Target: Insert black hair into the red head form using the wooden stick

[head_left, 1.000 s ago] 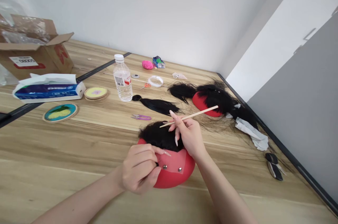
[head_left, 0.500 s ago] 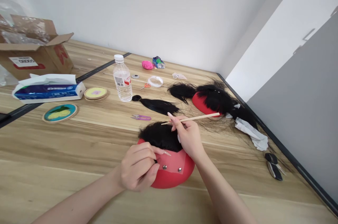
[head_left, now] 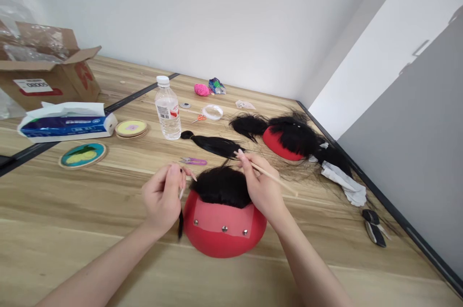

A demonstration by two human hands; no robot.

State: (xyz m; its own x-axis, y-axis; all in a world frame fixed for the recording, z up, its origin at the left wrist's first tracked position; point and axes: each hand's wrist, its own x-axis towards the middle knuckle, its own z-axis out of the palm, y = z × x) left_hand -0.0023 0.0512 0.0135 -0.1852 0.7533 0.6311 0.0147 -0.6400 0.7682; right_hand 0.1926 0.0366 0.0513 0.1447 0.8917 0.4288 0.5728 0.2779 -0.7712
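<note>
A red dome-shaped head form (head_left: 224,246) carries a patch of black hair (head_left: 222,184) along its back edge. Pinned below the hair with several round metal studs is a clear sheet (head_left: 213,218). My left hand (head_left: 162,196) is closed on a thin strand of black hair (head_left: 180,224), whose end hangs below the fist beside the form. My right hand (head_left: 265,184) grips a slim wooden stick (head_left: 280,182) over the hair's right edge, its front end by my fingertips. Beyond the form lie purple thread snips (head_left: 194,161) and a tied black hair bundle (head_left: 217,145).
A water bottle (head_left: 168,114) stands behind the snips. To the left are embroidery hoops (head_left: 83,155), a tissue pack (head_left: 67,126) and a cardboard box (head_left: 47,80). At right sit a second red form (head_left: 282,145) with hair, a white cloth (head_left: 343,184) and a black item (head_left: 376,230).
My left hand has moved left and up, off the clear sheet, with the hair strand. My right hand has shifted slightly right, and the stick now slants down to the right.
</note>
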